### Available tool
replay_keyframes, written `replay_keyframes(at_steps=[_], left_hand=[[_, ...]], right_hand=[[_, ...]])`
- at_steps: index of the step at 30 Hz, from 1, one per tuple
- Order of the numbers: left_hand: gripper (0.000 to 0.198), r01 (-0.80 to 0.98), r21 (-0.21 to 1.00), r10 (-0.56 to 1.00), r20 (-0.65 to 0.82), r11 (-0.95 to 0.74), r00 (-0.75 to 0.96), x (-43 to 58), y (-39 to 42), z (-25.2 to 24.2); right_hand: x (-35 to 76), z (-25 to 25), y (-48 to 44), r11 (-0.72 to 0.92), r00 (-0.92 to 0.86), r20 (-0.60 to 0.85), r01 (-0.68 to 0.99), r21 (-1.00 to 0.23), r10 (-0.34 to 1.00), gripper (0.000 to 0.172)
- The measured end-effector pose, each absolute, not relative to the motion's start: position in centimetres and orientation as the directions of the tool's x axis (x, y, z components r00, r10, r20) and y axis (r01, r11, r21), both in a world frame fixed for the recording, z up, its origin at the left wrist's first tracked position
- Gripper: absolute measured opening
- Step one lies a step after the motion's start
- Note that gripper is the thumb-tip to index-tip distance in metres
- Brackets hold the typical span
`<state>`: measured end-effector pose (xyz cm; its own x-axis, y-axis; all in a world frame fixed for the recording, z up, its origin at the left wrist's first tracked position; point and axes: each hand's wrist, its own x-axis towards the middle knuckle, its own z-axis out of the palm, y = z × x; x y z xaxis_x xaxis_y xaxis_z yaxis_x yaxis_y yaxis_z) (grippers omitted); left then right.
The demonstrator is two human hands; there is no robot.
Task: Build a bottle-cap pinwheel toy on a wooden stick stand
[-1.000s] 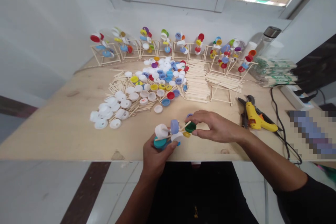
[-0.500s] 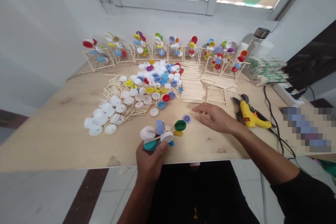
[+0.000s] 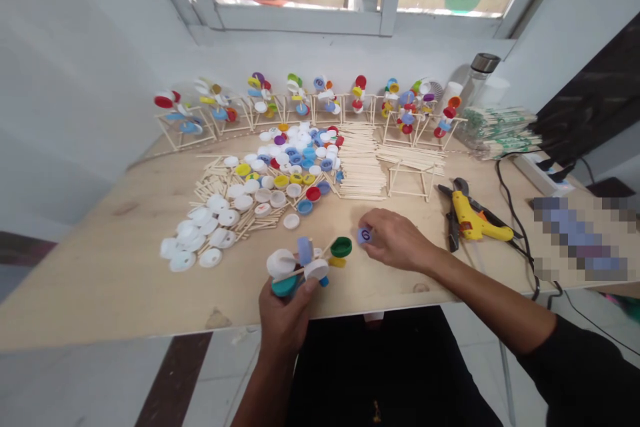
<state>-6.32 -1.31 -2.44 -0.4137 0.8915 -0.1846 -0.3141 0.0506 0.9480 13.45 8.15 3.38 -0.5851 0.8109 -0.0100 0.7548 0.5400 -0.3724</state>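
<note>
My left hand [image 3: 286, 313] is closed round a wheel of bottle caps [image 3: 316, 269] on thin wooden sticks, held above the table's front edge. White, lilac, teal, blue, yellow and dark green caps stick out from it. To its right, my right hand [image 3: 395, 238] pinches a lilac bottle cap [image 3: 365, 235] with a dark mark on its face. This cap is tilted, and the fingers partly hide it. Loose caps [image 3: 263, 195] in white, blue, yellow and red lie in a heap beyond my left hand.
Several finished cap wheels on stick frames [image 3: 220, 113] line the back. Neatly laid sticks [image 3: 361, 163] and a bare stick frame [image 3: 411, 181] lie mid-table. On the right are a yellow glue gun [image 3: 475, 219], its cable, a power strip [image 3: 543, 173] and a glass bottle [image 3: 479, 77].
My right hand has moved onto the lilac cap lying on the table, and its fingers have closed on the cap and tilted it. My left hand still holds the cap wheel.
</note>
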Motion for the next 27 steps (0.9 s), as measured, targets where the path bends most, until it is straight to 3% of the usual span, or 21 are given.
replay_keyframes(at_steps=[4,7,10,15,20,24,27], left_hand=[[0.030,-0.296,0.954,0.903,-0.173,0.054,-0.394,-6.4,-1.4,-2.4],[0.028,-0.282,0.958,0.907,-0.165,0.053,-0.387,-6.4,-1.3,-2.2],[0.031,-0.274,0.960,0.900,-0.175,0.064,-0.400,-5.9,-1.2,-1.9],[0.036,-0.261,0.963,0.901,-0.176,0.073,-0.397,-4.3,-1.2,-1.5],[0.034,-0.104,0.991,0.901,-0.125,0.090,-0.416,-3.6,-1.1,-1.1],[0.031,-0.032,0.997,0.899,-0.081,0.074,-0.431,-3.5,-1.1,-0.8],[0.032,-0.020,0.996,0.894,-0.083,0.082,-0.441,-3.4,-1.1,-0.8]], right_hand=[[15.8,3.3,7.0,0.470,-0.580,0.060,0.589,-0.658,0.812,0.029],[16.8,2.8,6.3,0.467,-0.613,0.077,0.508,-0.724,0.786,0.028],[17.3,2.2,6.1,0.403,-0.543,0.063,0.534,-0.743,0.837,0.021],[17.7,1.6,5.7,0.476,-0.504,0.129,0.657,-0.585,0.854,0.009],[19.9,2.0,4.5,0.618,-0.567,0.254,0.664,-0.422,0.783,0.028],[24.8,2.6,3.7,0.550,-0.432,0.376,0.777,-0.306,0.820,0.034],[29.2,2.6,3.4,0.412,-0.299,0.465,0.897,-0.162,0.833,0.033]])
